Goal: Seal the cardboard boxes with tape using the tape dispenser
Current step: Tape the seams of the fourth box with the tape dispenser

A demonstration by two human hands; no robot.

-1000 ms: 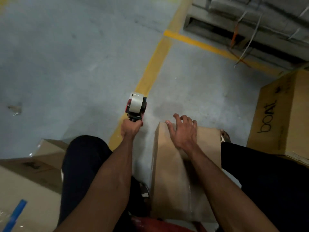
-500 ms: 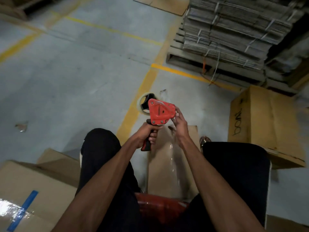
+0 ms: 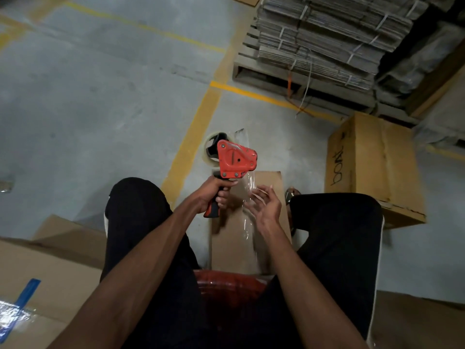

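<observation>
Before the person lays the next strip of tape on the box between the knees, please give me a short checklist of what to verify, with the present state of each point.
1. Left hand grips the handle of the tape dispenser: ok.
2. Roll of clear tape sits on the dispenser: ok.
3. Free end of tape is ready at the dispenser mouth: cannot tell.
4. Right hand is free to steady the box: ok, fingers open, holding nothing.
5. Cardboard box sits between the knees within reach: ok.
6. Clear tape strip on the box top lies flat: cannot tell, it looks wrinkled in places.
</observation>
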